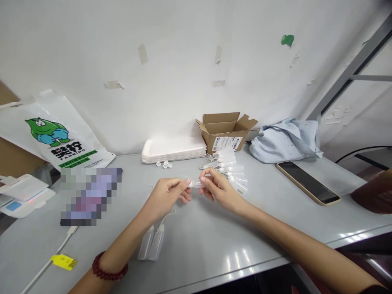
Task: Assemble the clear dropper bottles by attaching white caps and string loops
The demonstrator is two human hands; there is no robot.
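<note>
A small translucent plastic bottle (198, 184) lies sideways between my hands, above the grey table (196, 245). My left hand (167, 195) pinches its white top end between thumb and fingers. Closed on the other end of the bottle is my right hand (223, 191); the fingers cover part of it. Near my left forearm two similar bottles (157, 244) lie side by side, a thin bent white tube at the top of one. Beyond my right hand is a pile of several such bottles (234, 168) with thin tubes. Several small white caps (165, 164) lie further back.
A stack of white trays (174, 150) and an open cardboard box (226, 141) stand by the wall. On the right are a light blue cloth bag (284, 143) and a phone (309, 183). A printed plastic bag (76, 134), a blurred-out device (92, 200) and a white cable (45, 264) are left.
</note>
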